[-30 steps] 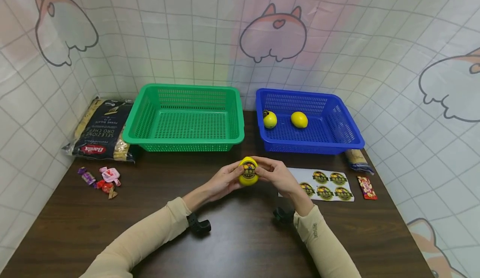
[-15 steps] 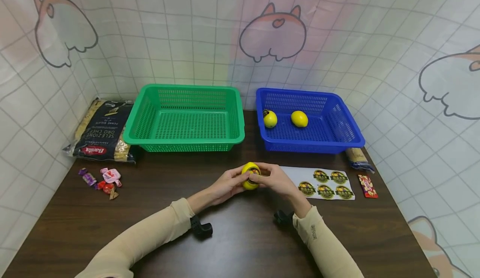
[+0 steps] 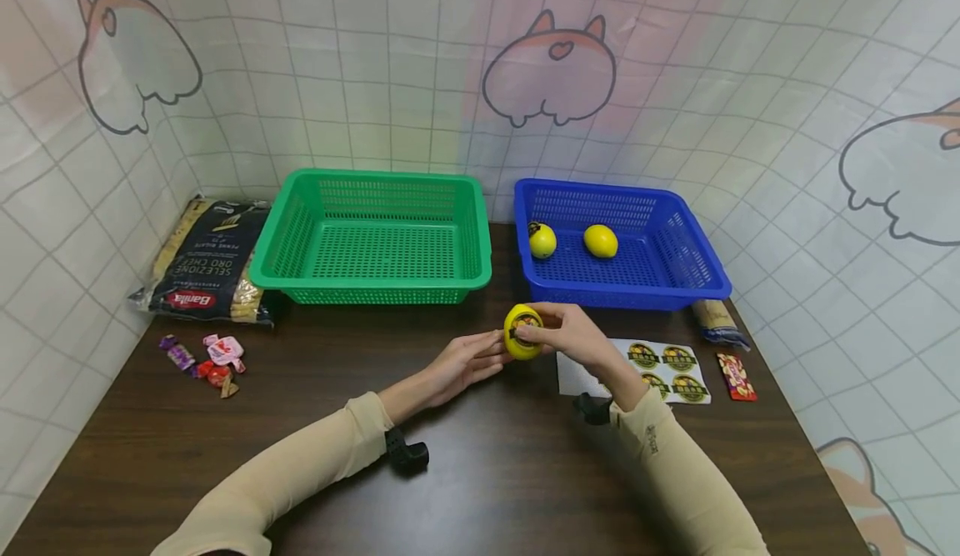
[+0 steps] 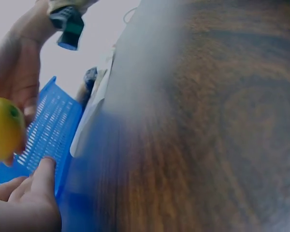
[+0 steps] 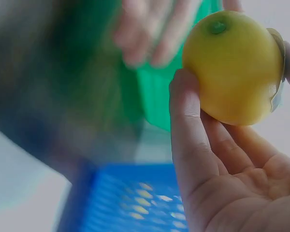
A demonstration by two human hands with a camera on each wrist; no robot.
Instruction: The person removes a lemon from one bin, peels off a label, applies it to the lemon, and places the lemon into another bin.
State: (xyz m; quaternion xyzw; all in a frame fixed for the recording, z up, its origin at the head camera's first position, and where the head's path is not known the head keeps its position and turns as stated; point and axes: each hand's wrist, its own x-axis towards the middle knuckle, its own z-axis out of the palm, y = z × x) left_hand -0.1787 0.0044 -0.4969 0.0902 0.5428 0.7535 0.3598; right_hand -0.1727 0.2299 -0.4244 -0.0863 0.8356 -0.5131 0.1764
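My right hand (image 3: 576,335) holds a yellow lemon (image 3: 519,341) between thumb and fingers, above the table in front of the blue basket. A round dark-and-gold sticker (image 3: 529,323) is on the lemon's side, under the thumb; its edge (image 5: 282,67) stands a little off the skin in the right wrist view. Left of the lemon, my left hand (image 3: 467,364) has its fingers extended, fingertips close to the fruit and gripping nothing. In the left wrist view the lemon's green-tipped end shows, apart from the left hand (image 4: 34,203).
Behind stand a green basket (image 3: 480,268) and a blue basket (image 3: 626,296) with two lemons (image 3: 601,241). A sticker sheet (image 3: 577,377) lies under the right forearm. Pasta bag (image 3: 206,260) and candies (image 3: 222,352) are at left; a red packet (image 3: 737,376) at right.
Both hands held the lemon earlier, and the right thumb came onto its sticker. Now the left fingers have let go and straightened, while the right hand has carried the lemon rightward and slightly up.
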